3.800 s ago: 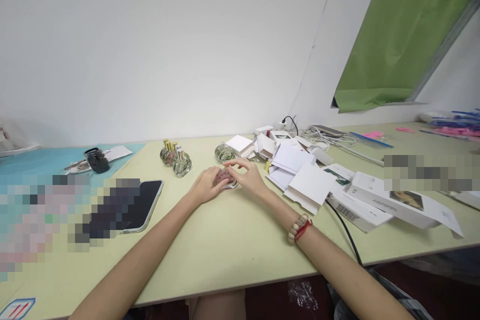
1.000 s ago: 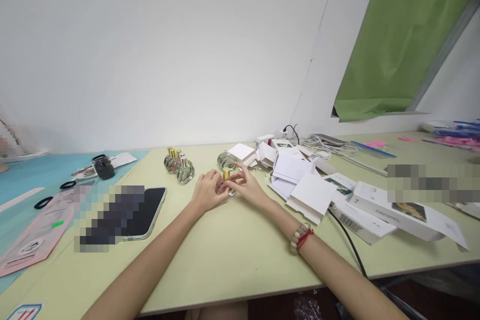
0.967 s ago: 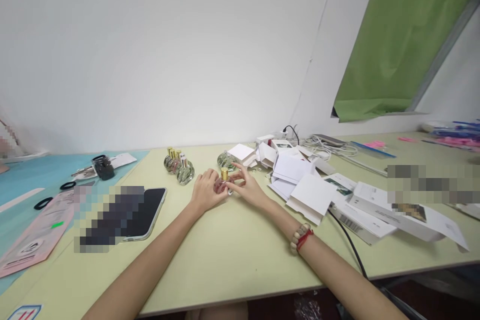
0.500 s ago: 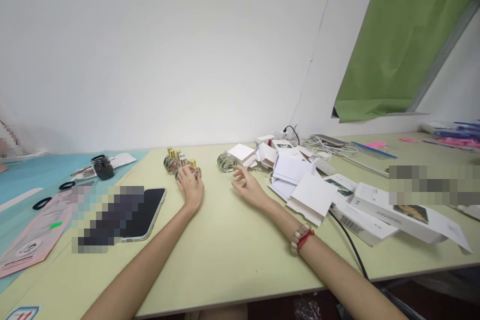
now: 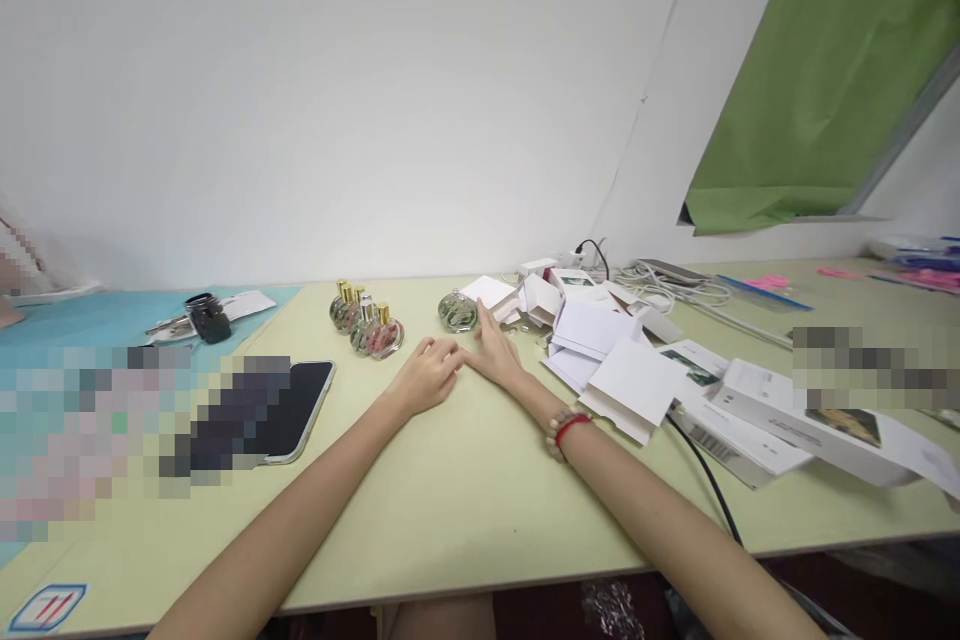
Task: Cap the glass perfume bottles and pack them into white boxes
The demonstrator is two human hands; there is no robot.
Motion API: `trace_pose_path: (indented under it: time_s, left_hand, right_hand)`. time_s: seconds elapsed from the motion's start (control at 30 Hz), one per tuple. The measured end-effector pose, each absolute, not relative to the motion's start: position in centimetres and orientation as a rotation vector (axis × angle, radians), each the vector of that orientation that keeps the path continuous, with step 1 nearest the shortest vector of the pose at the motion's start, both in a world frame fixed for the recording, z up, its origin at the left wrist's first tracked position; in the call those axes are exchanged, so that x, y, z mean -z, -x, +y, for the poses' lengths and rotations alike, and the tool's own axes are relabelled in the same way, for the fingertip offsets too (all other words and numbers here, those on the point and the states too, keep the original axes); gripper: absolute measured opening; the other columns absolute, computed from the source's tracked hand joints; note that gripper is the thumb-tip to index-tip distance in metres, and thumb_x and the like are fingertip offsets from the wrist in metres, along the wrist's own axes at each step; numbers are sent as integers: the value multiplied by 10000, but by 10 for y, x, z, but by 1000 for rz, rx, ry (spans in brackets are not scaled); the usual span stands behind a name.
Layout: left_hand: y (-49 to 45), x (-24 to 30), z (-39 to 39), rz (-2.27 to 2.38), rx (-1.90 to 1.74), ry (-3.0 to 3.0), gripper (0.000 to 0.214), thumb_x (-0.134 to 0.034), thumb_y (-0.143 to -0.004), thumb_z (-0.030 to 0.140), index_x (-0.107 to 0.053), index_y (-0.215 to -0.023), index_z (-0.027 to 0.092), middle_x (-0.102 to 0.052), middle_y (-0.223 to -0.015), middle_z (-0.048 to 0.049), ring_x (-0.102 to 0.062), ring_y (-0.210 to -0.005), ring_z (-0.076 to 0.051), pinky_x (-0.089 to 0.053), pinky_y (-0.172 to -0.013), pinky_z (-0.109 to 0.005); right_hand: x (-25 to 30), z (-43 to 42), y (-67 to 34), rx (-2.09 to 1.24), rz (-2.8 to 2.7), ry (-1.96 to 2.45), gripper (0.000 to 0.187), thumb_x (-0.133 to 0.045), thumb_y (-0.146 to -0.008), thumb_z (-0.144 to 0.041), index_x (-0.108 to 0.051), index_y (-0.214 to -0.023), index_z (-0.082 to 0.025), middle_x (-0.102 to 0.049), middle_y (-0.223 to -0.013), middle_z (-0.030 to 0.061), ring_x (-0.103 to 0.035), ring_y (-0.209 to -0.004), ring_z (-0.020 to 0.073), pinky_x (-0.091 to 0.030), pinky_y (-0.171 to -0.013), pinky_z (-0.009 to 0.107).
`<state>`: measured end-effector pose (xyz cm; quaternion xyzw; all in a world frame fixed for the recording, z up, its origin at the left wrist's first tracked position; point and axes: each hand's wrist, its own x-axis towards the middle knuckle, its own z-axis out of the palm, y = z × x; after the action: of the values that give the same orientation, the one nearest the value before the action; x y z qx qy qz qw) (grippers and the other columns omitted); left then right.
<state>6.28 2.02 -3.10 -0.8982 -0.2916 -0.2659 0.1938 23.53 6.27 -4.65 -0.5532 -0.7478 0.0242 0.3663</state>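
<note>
My right hand (image 5: 496, 350) has its fingers stretched out at the right side of a round glass bottle (image 5: 456, 312) without a visible cap. Its fingertips seem to touch the bottle or lie just beside it. Close by, my left hand (image 5: 429, 375) is held low over the table, fingers loosely bent and partly hidden under the palm side; no object shows in it. Left of it stands a cluster of several round perfume bottles, among them a pinkish one with a gold top (image 5: 385, 335) and a greenish one with a silver top (image 5: 363, 332).
White cardboard boxes (image 5: 634, 385) lie heaped on the right, with white cables (image 5: 675, 292) behind. A phone (image 5: 300, 410) lies on the left. Beyond it a dark jar (image 5: 208, 318) stands on a blue mat (image 5: 259, 322). The table's front edge (image 5: 465, 592) runs below my arms.
My left hand has let go of the bottle cluster and moved right, close to my right hand. My right hand has moved up against the uncapped bottle. The view has shifted slightly.
</note>
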Motion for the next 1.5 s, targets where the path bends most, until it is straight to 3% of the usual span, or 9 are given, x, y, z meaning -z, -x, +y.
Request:
trace_pose_path:
  time_s: [0.2, 0.43, 0.63, 0.73, 0.83, 0.93, 1.07, 1.3, 1.5]
  left_hand:
    - [-61, 31, 23, -959, 795, 2592, 105, -368, -792, 130, -456, -828, 172, -503, -911, -55, -481, -839, -164, -350, -785, -313]
    - [-54, 34, 32, -1275, 1141, 2591, 182, -389, -778, 148, -427, -951, 189, -498, -921, -39, -502, -850, -151, -392, -764, -292]
    - [-54, 35, 28, -1382, 1336, 2523, 479, -474, -785, 340, -271, -1184, 170, -483, -1053, -75, -518, -811, -143, -424, -676, -275]
    - [-56, 33, 25, -1400, 1271, 2604, 374, -455, -800, 403, -386, -1087, 174, -521, -978, -57, -524, -815, -153, -418, -683, -274]
    - [-57, 31, 22, -1391, 1114, 2692, 274, -395, -828, 431, -480, -897, 180, -543, -852, -38, -520, -783, -162, -407, -678, -281]
    - [-57, 30, 20, -1434, 1055, 2668, 290, -375, -832, 444, -488, -839, 177, -540, -780, -32, -512, -722, -163, -396, -634, -279]
    - [-58, 30, 20, -1438, 1061, 2653, 279, -383, -827, 434, -494, -822, 178, -537, -748, -29, -506, -696, -163, -389, -622, -279]
    - [-58, 28, 17, -1450, 1076, 2711, 278, -386, -824, 443, -478, -892, 190, -550, -795, -28, -518, -730, -166, -400, -652, -283]
    - [-58, 24, 11, -1336, 1195, 2790, 318, -425, -822, 365, -400, -1089, 194, -563, -955, -54, -534, -831, -169, -414, -741, -292]
  right_hand:
    - [41, 80, -226, -84, -1773, 1353, 779, -571, -684, -380, -233, -1363, -202, -410, -1258, 103, -515, -627, 97, -447, -685, 284]
    - [44, 87, -235, -243, -1628, 1245, 499, -559, -674, -399, -557, -1108, -153, -583, -1039, 77, -522, -657, 126, -445, -709, 297]
    - [38, 68, -231, -515, -1632, 1234, 387, -422, -704, -276, -623, -997, -122, -646, -849, 61, -514, -532, 107, -433, -528, 234]
    - [35, 57, -230, -516, -1642, 1282, 407, -317, -771, -293, -642, -981, -165, -650, -812, 43, -450, -404, 82, -384, -425, 227]
    - [34, 54, -238, -403, -1570, 1407, 404, -293, -802, -324, -653, -930, -193, -641, -870, 43, -506, -482, 97, -418, -499, 246]
    - [35, 56, -256, -214, -1478, 1561, 286, -416, -745, -276, -656, -881, -197, -615, -923, 62, -557, -722, 160, -426, -685, 301]
    - [38, 60, -282, -23, -1461, 1686, 335, -502, -639, -145, -631, -946, -177, -561, -1007, 105, -484, -966, 242, -351, -826, 370]
    - [45, 66, -293, 68, -1651, 1698, 271, -516, -683, -133, -644, -916, -180, -605, -975, 98, -462, -1003, 261, -276, -879, 415]
    - [44, 69, -293, 30, -1736, 1648, 223, -501, -711, -115, -683, -809, -197, -646, -857, 77, -548, -887, 211, -322, -855, 359]
